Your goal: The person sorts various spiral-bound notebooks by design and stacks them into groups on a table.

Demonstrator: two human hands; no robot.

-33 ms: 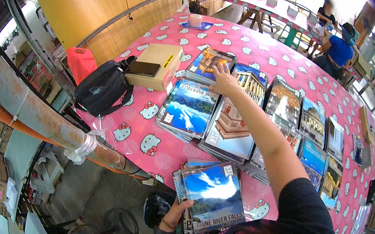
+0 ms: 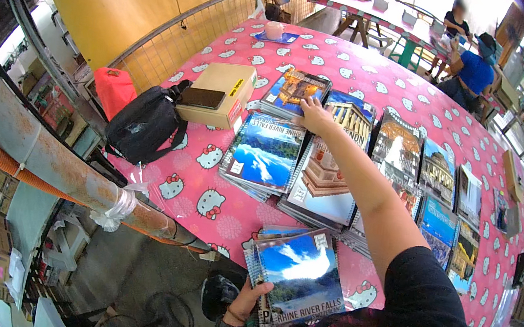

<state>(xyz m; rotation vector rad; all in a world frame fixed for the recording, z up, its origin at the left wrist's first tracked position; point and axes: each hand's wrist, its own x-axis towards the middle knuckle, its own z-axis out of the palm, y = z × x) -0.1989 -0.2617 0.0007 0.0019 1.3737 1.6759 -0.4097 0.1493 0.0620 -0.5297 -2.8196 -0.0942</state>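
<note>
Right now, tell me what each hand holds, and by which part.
Left hand: notebooks, by their left edge. Right hand: at the orange-and-blue stack; whether it grips cannot be told.

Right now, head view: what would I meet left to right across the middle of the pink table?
Black bag → carton → river-cover notebook → right hand → brown-and-white notebook → dome-cover notebook → grey-cover notebook.
</note>
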